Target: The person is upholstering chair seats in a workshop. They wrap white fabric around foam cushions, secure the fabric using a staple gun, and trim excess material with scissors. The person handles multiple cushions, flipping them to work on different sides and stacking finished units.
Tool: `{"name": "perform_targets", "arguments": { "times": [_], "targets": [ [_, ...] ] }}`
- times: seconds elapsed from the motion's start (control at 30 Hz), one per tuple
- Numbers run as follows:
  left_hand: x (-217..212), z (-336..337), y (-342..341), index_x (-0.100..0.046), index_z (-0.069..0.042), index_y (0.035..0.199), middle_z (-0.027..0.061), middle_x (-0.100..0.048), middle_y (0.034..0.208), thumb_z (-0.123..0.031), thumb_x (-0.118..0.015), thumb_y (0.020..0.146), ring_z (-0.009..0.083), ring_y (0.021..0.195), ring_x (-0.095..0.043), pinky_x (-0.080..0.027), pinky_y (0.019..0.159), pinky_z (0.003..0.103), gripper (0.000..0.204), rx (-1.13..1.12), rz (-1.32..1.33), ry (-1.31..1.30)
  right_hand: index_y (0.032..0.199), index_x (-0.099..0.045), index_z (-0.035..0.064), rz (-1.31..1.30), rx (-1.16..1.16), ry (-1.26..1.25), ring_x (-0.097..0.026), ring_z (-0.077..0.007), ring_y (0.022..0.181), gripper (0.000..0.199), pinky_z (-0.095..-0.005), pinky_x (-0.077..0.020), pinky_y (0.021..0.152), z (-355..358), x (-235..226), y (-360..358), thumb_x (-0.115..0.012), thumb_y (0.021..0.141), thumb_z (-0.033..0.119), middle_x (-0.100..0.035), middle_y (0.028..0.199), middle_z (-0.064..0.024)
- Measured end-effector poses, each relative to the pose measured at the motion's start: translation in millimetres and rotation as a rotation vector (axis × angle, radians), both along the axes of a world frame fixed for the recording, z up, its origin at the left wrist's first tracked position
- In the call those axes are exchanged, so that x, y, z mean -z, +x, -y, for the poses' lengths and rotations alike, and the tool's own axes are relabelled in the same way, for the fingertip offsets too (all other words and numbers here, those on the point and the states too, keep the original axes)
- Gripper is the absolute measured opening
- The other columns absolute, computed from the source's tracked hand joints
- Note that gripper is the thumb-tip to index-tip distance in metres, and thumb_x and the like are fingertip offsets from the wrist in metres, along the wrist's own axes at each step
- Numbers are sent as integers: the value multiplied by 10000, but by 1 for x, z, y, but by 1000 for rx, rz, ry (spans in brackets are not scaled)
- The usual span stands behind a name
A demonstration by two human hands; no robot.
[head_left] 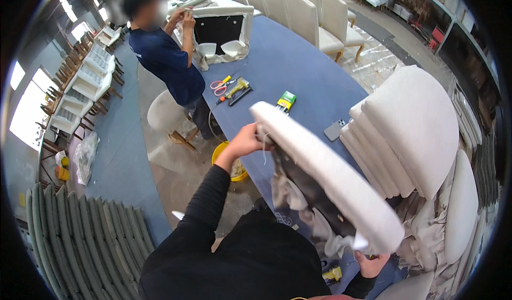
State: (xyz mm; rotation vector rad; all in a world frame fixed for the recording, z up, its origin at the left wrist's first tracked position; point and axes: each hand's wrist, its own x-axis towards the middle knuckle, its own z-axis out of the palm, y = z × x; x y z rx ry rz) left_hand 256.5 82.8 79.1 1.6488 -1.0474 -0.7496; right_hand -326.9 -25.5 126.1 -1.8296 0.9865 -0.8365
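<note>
A cream upholstered chair pad (pixel 330 167) is tilted up on edge above the blue table, its dark backing and loose fabric edges facing me. My left hand (pixel 246 142) grips its far upper end, fingers wrapped round the rim, with a pale thread hanging beside them. At the near lower end, my right hand (pixel 372 265) is curled against the pad's edge; the pad hides part of its fingers. Close to the right hand, a yellow staple gun (pixel 332 274) lies partly covered. A tangle of white thread (pixel 284 219) rests on the table under the pad.
Across the blue table (pixel 298 49) a co-worker (pixel 165 60) handles another upholstered panel (pixel 221 31). Red-handled scissors (pixel 220 86), another staple gun (pixel 236 88), a green box (pixel 286 101) and a phone (pixel 335 130) lie there. Stacked cream pads (pixel 410 129) stand right; grey panels (pixel 85 241) left; a yellow bucket (pixel 238 173) below.
</note>
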Motion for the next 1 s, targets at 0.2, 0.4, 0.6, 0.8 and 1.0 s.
{"name": "perform_targets", "arguments": {
  "times": [0.2, 0.4, 0.6, 0.8, 1.0],
  "targets": [
    [-52, 79, -73, -293, -126, 1716, 148, -391, 1726, -320, -705, 1071, 289, 1637, -306, -328, 1291, 519, 790, -27, 59, -360, 1605, -465, -48, 247, -126, 50, -636, -324, 1367, 900, -426, -445, 1188, -11, -20, 154, -812, 836, 265, -648, 1483, -239],
    [-84, 133, -87, -372, -79, 1687, 109, -512, 1616, -526, -353, 1185, 192, 1404, -531, -418, 1195, 371, 672, 225, -456, -662, 1650, -374, -44, 91, -68, -110, -549, -403, 1475, 882, -457, -402, 1239, -42, -31, 250, -782, 928, 254, -525, 1598, -293],
    [-84, 144, -86, -536, -52, 1510, 75, -652, 1268, -472, -452, 1170, 143, 1130, -640, -532, 1005, 321, 547, 148, -631, -687, 1670, -362, -31, 644, -377, 421, -444, -313, 1567, 736, -440, -300, 1308, -5, 54, 220, -648, 1084, 310, -475, 1670, -214],
    [-103, 119, -103, -364, -114, 1636, 90, -520, 1445, -365, -780, 906, 221, 1381, -505, -393, 1192, 387, 877, 367, -307, -496, 1477, -611, 56, -491, 853, 99, -673, -374, 1259, 710, -452, -528, 1113, -25, 296, -6, -841, 807, 100, -655, 1434, -188],
    [-116, 114, -102, -263, -92, 1685, 116, -400, 1618, -373, -845, 812, 258, 1539, -381, -298, 1273, 412, 1087, 482, -236, -399, 1457, -562, 110, -410, 1106, 412, -644, -362, 1274, 721, -450, -534, 1068, -70, 317, -91, -813, 784, 51, -662, 1340, -190]
  ]
}}
